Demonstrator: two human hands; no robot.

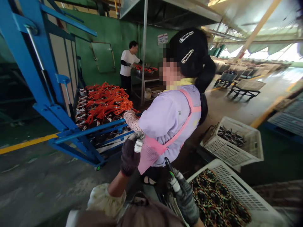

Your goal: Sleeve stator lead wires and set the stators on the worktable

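My left hand (130, 154), in a dark glove with white wrapping on a fingertip, is raised with its fingers curled in. It is close to the co-worker's pink apron (151, 153); whether anything is in it is hidden. Low on the right, my right hand (186, 197), in a grey glove with wrapped fingertips, closes around a tool with a black handle (168, 164). Its working end is out of sight. Beside this hand stands a white plastic crate (233, 179) of wound coils (213, 195) with coloured wires.
A co-worker (170, 116) stands directly ahead. On the left, a blue-framed cart (87, 134) carries metal parts with orange wire bundles (109, 101). Another person (127, 63) works at a rack behind. A second crate (251, 138) and low carts (247, 85) are on the right.
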